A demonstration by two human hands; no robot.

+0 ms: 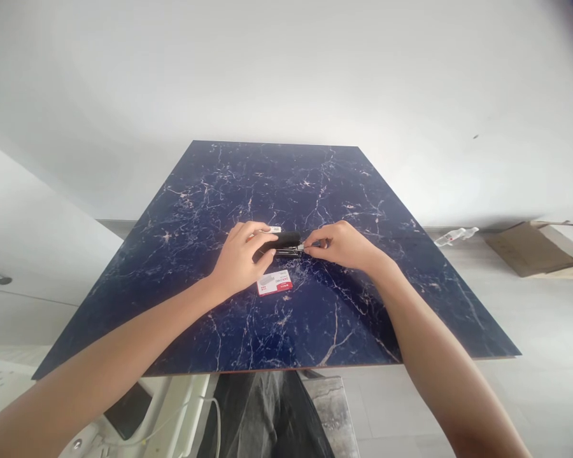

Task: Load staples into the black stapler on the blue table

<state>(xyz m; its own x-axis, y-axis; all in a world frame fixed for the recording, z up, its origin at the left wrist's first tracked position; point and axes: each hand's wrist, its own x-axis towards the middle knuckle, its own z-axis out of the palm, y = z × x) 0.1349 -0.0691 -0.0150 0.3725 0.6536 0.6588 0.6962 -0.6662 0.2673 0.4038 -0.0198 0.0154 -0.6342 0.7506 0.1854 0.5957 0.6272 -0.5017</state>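
A black stapler (286, 242) lies across the middle of the blue table, its front end pointing right. My left hand (245, 253) is closed around its back part, thumb on the near side and fingers over the top. At the stapler's right end, my right hand (337, 245) pinches a small silvery metal piece (301, 247) between thumb and fingertips. Whether that piece is a strip of staples or part of the stapler, I cannot tell. A red and white small box (274, 283) lies just nearer to me. Behind the stapler, a white item (274, 229) is partly hidden by my left fingers.
The dark blue marbled table (277, 184) stands against a white wall. On the floor at right are an open cardboard box (530, 248) and a clear plastic item (456, 236). A black flat object (128, 410) and a white cable (218, 413) are below the table's near left edge.
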